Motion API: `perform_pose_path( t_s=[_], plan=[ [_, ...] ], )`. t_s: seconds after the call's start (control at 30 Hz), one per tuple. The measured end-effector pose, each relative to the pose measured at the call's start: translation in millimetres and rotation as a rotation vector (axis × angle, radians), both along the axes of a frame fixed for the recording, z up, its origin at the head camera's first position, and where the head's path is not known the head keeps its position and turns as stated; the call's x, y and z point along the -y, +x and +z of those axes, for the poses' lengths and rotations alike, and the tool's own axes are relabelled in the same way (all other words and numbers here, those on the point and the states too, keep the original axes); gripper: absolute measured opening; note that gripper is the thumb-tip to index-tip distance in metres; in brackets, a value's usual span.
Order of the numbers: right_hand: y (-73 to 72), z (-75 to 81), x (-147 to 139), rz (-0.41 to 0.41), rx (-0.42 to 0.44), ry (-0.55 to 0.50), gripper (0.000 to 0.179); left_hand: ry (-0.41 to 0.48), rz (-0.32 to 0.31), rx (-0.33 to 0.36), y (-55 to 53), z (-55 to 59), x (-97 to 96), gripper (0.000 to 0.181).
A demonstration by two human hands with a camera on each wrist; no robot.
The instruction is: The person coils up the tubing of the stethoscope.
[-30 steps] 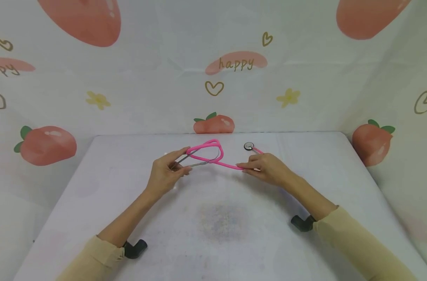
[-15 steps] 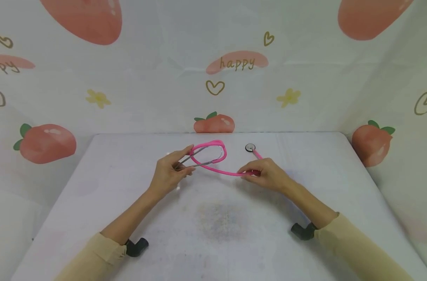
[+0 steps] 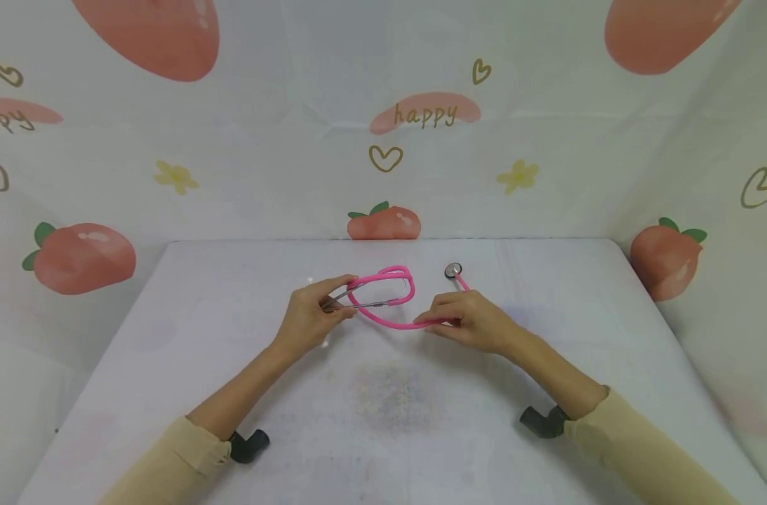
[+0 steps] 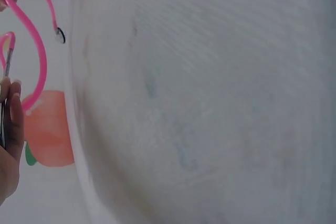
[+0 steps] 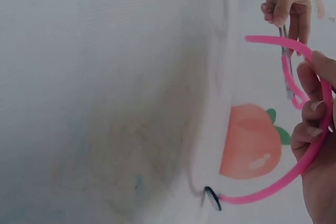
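A stethoscope with pink tubing (image 3: 401,325) is held above the table between both hands. My left hand (image 3: 311,310) grips its silver metal ear tubes, and a loop of the pink tubing stands out to the right of the fingers. My right hand (image 3: 474,319) pinches the tubing farther along, thumb against fingers. Beyond that hand the round chest piece (image 3: 452,271) with a black rim hangs from a short stretch of tube. In the right wrist view the tubing (image 5: 273,188) bows past the curled fingers down to the chest piece (image 5: 212,198). White ear tips show beside the left hand.
The table (image 3: 396,449) wears a white cover with a greyish stain near its middle. Behind it hangs a backdrop cloth (image 3: 282,175) printed with fruit, hearts and flowers. Black wrist mounts (image 3: 249,447) show at the sleeve cuffs.
Both hands have come slightly nearer the body, the left also a little to the right. The tubing between them now sags in a deeper curve, and the chest piece has shifted slightly down and right.
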State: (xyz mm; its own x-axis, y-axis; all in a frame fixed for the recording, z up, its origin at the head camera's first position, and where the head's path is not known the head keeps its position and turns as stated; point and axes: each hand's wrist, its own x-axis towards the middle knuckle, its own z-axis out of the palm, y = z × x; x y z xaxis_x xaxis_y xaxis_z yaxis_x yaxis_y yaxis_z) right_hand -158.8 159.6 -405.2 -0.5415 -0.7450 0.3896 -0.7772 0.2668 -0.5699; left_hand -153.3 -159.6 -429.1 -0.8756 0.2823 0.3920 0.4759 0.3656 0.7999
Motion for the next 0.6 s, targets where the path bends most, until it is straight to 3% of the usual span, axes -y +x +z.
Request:
perform_pose_path(
  t_s=[0.37, 0.6],
  plan=[
    [3.0, 7.7, 4.4, -0.029, 0.078, -0.047, 0.024, -0.06, -0.05, -0.058, 1.8, -3.4, 2.0, 0.068],
    [3.4, 14.4, 8.8, -0.027, 0.096, -0.122, 0.023, -0.105, -0.061, -0.043, 2.3, -6.3, 0.8, 0.069]
  ],
)
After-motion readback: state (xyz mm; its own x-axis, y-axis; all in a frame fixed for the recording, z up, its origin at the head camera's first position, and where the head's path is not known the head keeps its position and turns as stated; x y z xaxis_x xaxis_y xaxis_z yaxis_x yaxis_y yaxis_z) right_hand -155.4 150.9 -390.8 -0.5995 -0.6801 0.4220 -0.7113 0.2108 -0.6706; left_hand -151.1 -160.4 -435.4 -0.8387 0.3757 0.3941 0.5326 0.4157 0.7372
